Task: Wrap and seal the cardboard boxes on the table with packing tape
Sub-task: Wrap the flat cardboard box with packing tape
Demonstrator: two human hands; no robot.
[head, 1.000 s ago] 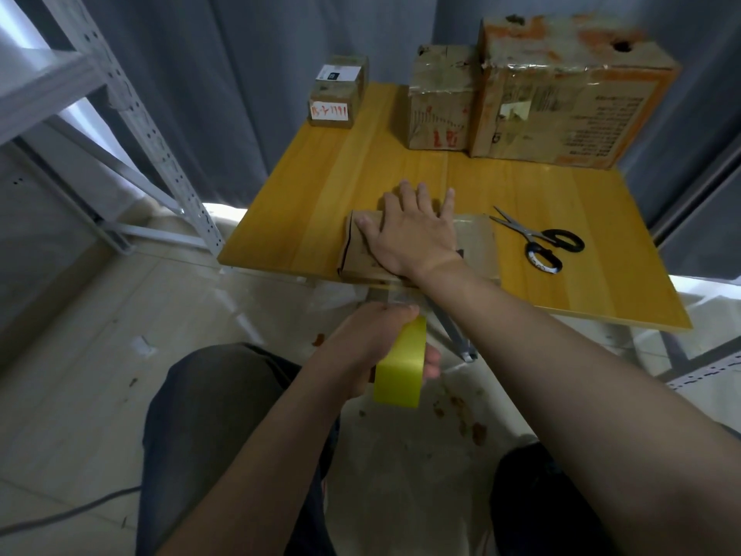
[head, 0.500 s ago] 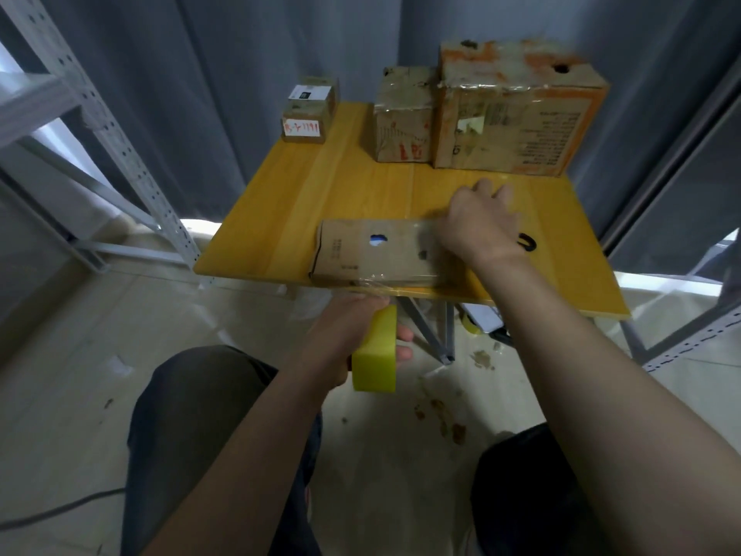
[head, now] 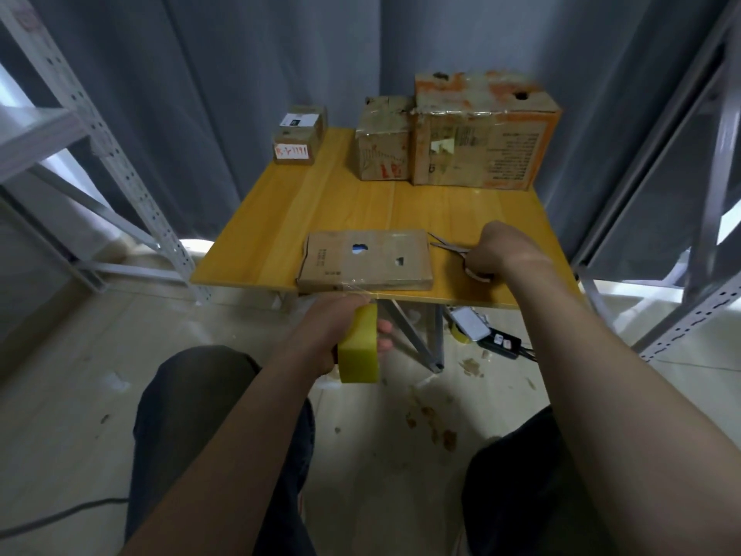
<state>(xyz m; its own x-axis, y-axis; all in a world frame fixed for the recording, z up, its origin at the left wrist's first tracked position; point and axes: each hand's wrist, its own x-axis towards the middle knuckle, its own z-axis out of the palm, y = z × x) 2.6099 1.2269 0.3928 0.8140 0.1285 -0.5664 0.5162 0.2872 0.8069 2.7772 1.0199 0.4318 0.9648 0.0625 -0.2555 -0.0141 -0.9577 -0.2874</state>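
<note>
Shifting off the flat box [head: 365, 262], the right hand [head: 495, 250] is now curling round the handles of the scissors [head: 445, 246] lying just beside it. The left hand [head: 320, 335] is gripping the yellow tape roll [head: 359, 351] below the near edge of the table [head: 320, 206], pulling the clear strand [head: 353, 290] taut from the box (presumably readying a clean cut). Four more are waiting at the back: two small boxes [head: 298, 140], one medium box [head: 383, 142] and one large box [head: 481, 134]. One roll and one pair of scissors are serving them all.
</note>
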